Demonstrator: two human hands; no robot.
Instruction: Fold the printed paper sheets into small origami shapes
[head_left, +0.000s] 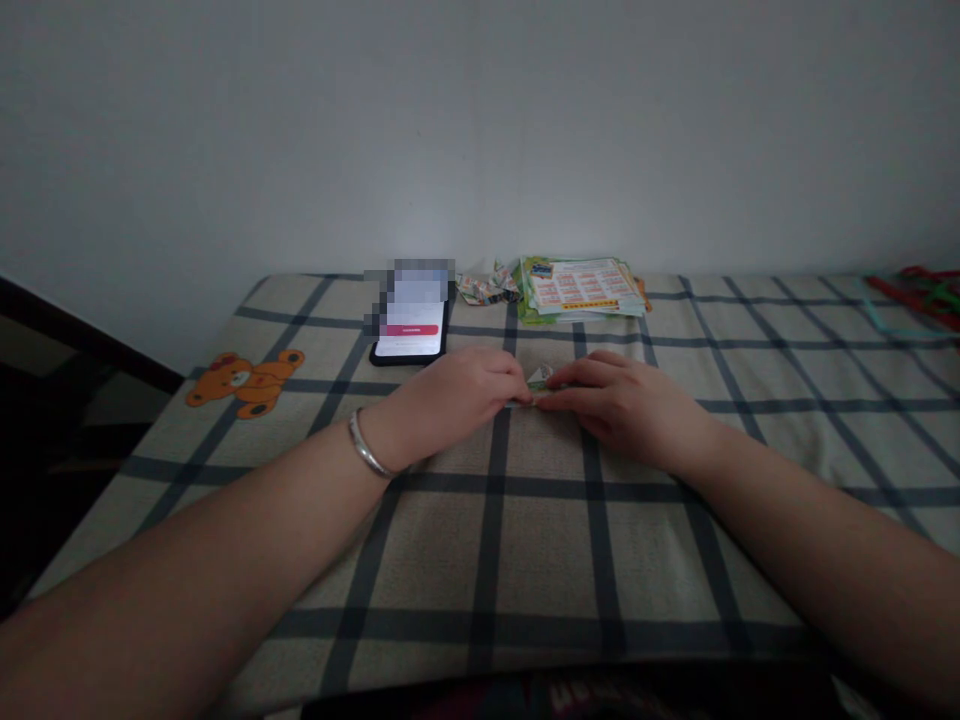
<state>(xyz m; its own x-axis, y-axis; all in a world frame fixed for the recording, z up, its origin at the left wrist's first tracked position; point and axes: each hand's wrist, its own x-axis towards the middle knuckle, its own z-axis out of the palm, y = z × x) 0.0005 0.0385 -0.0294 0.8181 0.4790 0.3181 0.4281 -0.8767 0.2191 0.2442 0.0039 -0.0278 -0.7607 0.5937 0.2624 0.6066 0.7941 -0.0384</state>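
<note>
Between my two hands a small piece of folded printed paper [541, 376] lies on the checked tablecloth, mostly covered by fingers. My left hand [474, 388], with a silver bangle [367, 446] on its wrist, pinches or presses the paper's left side. On the other side my right hand [628, 403] has its thumb and fingertips closed on the right part of the paper. The fingertips of both hands almost meet. Just beyond them are a crumpled or folded paper piece [489, 286] and a stack of printed paper sheets [579, 287].
A phone [409, 318] with a lit, partly blurred screen lies left of the papers. An orange bear picture [246, 382] is at the table's left side. Red and green items [926, 295] rest at the far right. A white wall [480, 130] rises behind the checked tablecloth [540, 560].
</note>
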